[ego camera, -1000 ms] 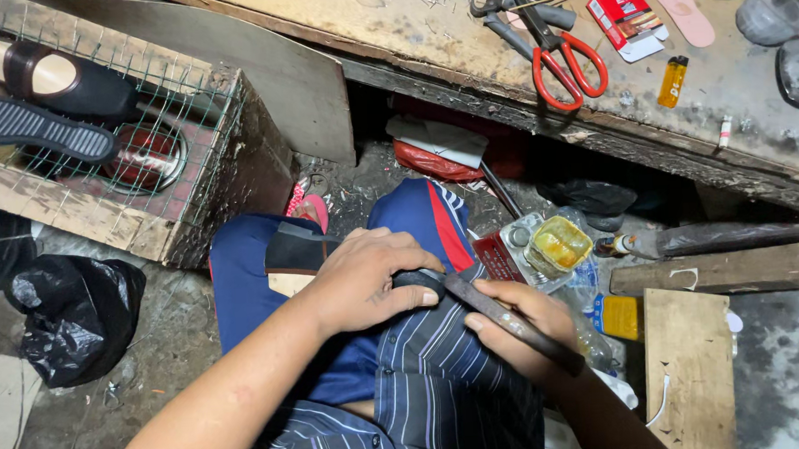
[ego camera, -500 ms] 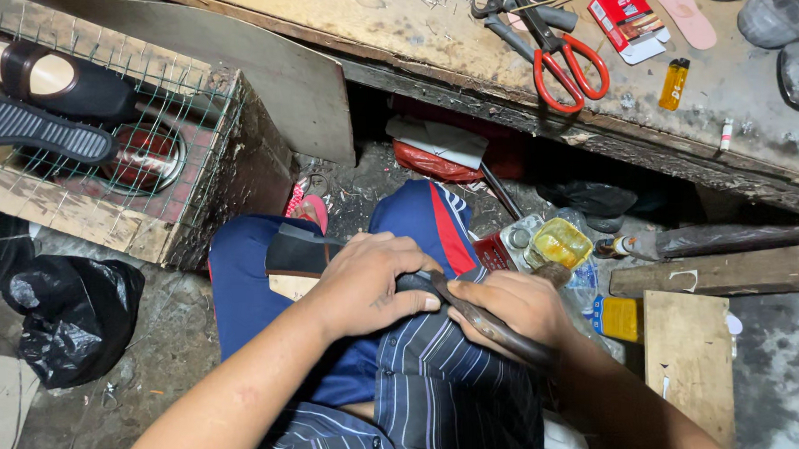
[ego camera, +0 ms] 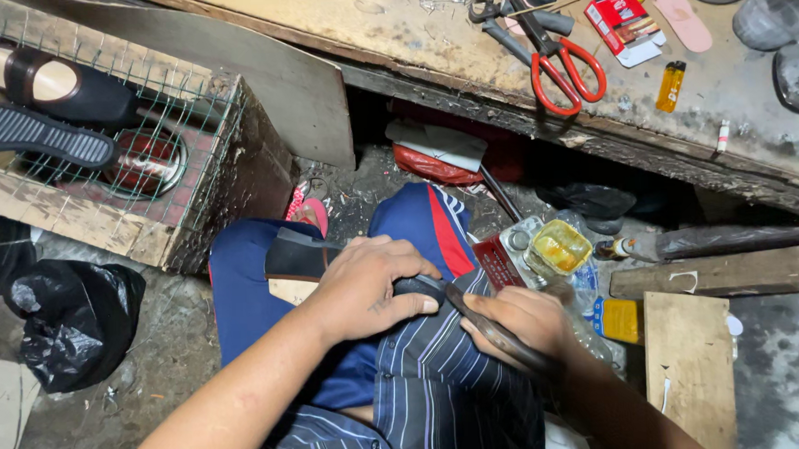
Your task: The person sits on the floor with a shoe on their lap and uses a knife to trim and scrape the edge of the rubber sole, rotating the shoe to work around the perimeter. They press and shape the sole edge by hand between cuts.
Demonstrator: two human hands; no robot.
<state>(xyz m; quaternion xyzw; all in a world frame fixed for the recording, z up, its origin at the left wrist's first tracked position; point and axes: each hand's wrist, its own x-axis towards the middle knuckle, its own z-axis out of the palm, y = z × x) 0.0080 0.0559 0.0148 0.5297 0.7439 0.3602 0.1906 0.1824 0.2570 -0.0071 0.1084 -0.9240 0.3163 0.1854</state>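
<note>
Best done with left hand [ego camera: 362,288] clamped firmly over the black shoe [ego camera: 299,255] on the lap, right hand [ego camera: 522,322] gripping the dark tool [ego camera: 483,323] low, steady.

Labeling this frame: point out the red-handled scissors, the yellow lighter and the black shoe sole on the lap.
red-handled scissors [ego camera: 569,68], head view, on a red handle loop.
yellow lighter [ego camera: 670,86], head view, mid body.
black shoe sole [ego camera: 296,255], head view, exposed end.
</note>
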